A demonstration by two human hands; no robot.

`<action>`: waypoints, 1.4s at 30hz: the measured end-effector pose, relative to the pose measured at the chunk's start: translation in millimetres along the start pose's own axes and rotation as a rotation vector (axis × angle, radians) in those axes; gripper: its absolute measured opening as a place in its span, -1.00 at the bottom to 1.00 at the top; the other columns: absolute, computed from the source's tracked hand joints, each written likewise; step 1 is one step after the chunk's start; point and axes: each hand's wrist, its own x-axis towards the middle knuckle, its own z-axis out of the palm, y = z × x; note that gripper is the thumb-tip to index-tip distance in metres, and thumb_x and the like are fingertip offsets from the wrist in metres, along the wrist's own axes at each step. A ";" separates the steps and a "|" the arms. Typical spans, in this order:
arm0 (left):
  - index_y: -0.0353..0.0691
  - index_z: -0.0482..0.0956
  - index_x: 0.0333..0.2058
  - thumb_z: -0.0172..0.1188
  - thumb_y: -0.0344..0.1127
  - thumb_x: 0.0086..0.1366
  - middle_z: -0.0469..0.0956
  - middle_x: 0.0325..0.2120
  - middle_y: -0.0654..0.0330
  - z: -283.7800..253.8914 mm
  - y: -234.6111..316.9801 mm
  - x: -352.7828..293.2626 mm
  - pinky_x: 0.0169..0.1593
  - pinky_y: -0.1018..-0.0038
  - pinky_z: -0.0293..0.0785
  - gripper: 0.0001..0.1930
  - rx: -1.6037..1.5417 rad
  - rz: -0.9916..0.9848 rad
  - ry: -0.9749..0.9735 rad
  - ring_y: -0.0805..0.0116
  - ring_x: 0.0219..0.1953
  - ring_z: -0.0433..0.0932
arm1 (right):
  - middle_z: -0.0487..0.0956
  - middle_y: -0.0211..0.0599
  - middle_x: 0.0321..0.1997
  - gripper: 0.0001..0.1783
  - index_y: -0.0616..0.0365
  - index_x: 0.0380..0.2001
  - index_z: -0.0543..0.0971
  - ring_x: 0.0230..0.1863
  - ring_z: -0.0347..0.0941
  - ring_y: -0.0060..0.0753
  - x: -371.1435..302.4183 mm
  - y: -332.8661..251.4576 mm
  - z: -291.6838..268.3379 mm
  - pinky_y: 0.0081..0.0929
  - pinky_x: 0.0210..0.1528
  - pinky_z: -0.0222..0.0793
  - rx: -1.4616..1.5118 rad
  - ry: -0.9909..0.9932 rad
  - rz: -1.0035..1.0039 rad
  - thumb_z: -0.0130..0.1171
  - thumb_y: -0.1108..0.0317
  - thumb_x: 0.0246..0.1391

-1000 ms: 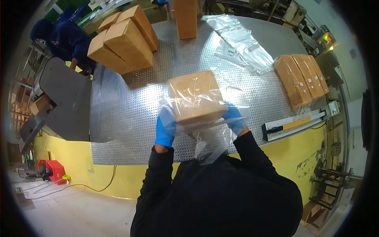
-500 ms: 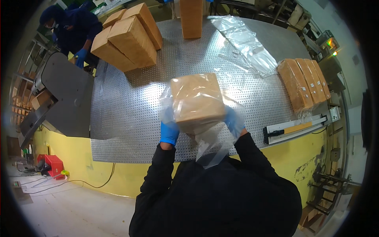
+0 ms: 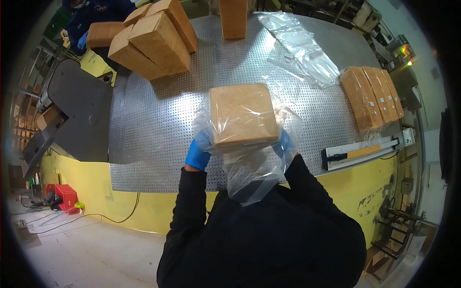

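Observation:
A brown, box-shaped bread loaf (image 3: pixel 244 114) sits inside a clear plastic bag (image 3: pixel 253 174) in front of me, above the near middle of the table. The bag's loose end hangs crumpled toward my body. My left hand (image 3: pixel 199 150), in a blue glove, is closed against the loaf's lower left side. On the opposite side, my right hand (image 3: pixel 286 146), also gloved, grips the loaf and shows partly through the film. The fingertips of both hands are hidden by the loaf and bag.
Several unwrapped loaves (image 3: pixel 161 43) stand at the far left of the perforated metal table (image 3: pixel 153 139); another loaf (image 3: pixel 234 19) stands at the far middle. Flat clear bags (image 3: pixel 302 45), bagged loaves (image 3: pixel 362 101) and a bar sealer (image 3: pixel 360 152) lie right. A co-worker (image 3: pixel 98 14) is beside a loaf.
The bagged loaf is turned slightly and a little closer to upright in my hands. The co-worker at the far left has shifted, and a loaf now shows by that person.

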 end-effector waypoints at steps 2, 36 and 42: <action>-0.31 0.47 -0.13 -0.05 -0.35 0.34 0.54 -0.20 0.14 2.4 11.7 2.8 -0.11 0.47 0.49 -0.78 -0.027 0.034 -0.082 0.39 -0.18 0.52 | 0.48 -0.24 0.00 -0.62 0.30 0.07 0.35 -0.04 0.44 -0.48 -0.3 -10.3 9.7 -0.57 -0.01 0.42 0.098 -0.013 0.011 -0.08 0.33 0.24; -0.31 0.38 0.02 0.03 -0.28 0.30 0.44 -0.04 0.05 -73.9 -121.0 22.8 0.02 0.31 0.40 -0.64 0.729 0.117 0.014 0.19 -0.01 0.41 | 0.53 -0.33 -0.30 -0.75 0.20 -0.16 0.49 -0.31 0.44 -0.52 15.7 60.7 0.9 -0.53 -0.27 0.40 -0.313 0.448 0.091 -0.02 0.31 0.16; -0.31 0.39 0.00 0.03 -0.26 0.29 0.45 -0.06 0.03 -70.0 -117.8 17.1 0.01 0.30 0.40 -0.65 0.629 0.072 0.065 0.17 -0.04 0.42 | 0.53 -0.32 -0.22 -0.75 0.18 -0.10 0.44 -0.24 0.44 -0.52 21.2 84.2 -9.6 -0.52 -0.22 0.39 -0.162 0.499 0.134 -0.03 0.35 0.18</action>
